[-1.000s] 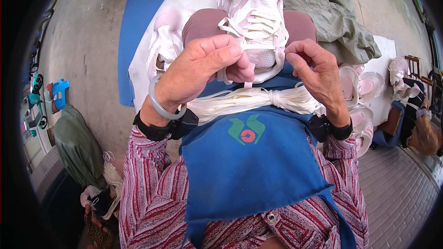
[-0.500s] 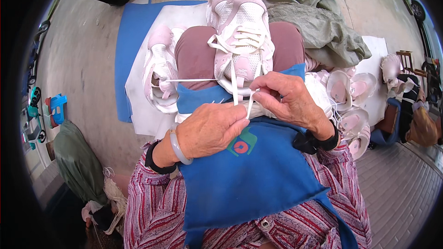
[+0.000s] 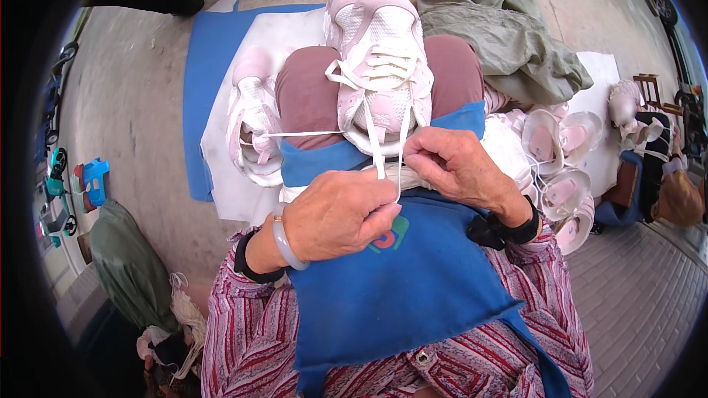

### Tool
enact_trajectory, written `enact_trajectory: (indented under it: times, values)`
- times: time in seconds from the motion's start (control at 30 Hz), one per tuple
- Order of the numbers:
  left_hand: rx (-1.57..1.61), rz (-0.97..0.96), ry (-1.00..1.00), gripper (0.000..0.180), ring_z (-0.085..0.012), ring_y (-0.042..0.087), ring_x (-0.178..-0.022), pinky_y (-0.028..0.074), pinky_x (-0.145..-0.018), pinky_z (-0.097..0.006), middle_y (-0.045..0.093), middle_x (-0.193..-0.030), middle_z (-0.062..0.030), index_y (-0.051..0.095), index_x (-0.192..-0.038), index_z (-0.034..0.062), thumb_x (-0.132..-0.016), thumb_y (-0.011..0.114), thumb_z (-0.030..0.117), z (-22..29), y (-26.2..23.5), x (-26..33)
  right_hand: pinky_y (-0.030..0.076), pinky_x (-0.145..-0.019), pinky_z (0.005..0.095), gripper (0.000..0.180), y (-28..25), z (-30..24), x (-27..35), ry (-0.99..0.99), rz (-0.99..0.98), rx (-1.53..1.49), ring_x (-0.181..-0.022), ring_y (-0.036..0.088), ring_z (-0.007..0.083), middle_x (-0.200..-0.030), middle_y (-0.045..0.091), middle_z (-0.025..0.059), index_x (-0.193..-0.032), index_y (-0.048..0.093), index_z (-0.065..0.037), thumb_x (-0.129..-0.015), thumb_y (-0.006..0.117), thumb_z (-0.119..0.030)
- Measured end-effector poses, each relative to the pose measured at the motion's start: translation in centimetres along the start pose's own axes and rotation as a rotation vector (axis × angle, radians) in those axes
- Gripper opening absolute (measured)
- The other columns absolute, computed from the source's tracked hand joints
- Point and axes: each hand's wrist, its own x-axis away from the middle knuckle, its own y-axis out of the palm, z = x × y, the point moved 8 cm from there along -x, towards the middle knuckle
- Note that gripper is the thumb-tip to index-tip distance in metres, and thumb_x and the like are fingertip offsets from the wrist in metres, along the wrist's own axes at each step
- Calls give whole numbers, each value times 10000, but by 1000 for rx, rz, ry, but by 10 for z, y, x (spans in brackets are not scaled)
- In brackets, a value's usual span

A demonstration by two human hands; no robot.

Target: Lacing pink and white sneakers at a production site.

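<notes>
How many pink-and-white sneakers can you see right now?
At least 6: one sneaker on the knees, its lace in the left hand and right hand; one on the white sheet at left; about four in the pile at right, more possibly hidden.

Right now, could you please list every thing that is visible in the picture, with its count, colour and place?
sneaker on the lap: one, white and pink, on the knees, toe away
shoelace: one, white, both ends pinched by the hands
second sneaker: one, white and pink, left of the knees
blue mat: one, on the ground, far left
white sheet: one, over the mat
olive cloth: one, crumpled, upper right
shoe pile: several, pink and white, right side
toy cars: few, blue, far left
blue apron: one, over the lap
left hand: one, grey bangle at the wrist
right hand: one, black cuff at the wrist
</notes>
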Motion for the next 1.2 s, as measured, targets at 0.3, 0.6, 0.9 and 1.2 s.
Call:
enact_trajectory:
  times: [0.3, 0.6, 0.9, 1.2]
  values:
    - [-111, 4, 27, 134, -337, 592, -678, 453, -611, -441, 556, -732, -133, 547, -799, 29, -873, 628, 106, 3, 6, 3, 474, -612, 328, 92, -9, -2, -2, 109, 80, -25, -642, 587, 236, -736, 617, 113, -926, 638, -2, -915, 633, -93]
    - [-168, -29, 30, 152, -315, 607, -674, 478, -616, -427, 593, -726, -119, 578, -729, 49, -845, 644, 122, -1, 19, -3, 448, -608, 327, 301, 33, 1, -16, 100, -224, -202, -634, 492, 161, -684, 581, 88, -900, 630, 17, -981, 603, -272]
    - [38, -58, -35, 117, -297, 613, -810, 484, -729, -377, 615, -893, -153, 626, -821, 24, -883, 621, 123, -27, 5, 10, 432, -622, 303, 262, 19, 12, -18, 178, -147, -408, -677, 465, 100, -694, 558, 45, -890, 661, 19, -978, 619, -224]
    - [900, 527, -326, 336, -218, 629, -871, 501, -887, -360, 655, -945, -151, 535, -737, 34, -1014, 460, 209, -122, -65, 45, 479, -695, 265, 190, -13, 12, -4, 57, -57, -520, -796, 590, 125, -890, 603, 54, -923, 686, 35, -958, 633, -144]
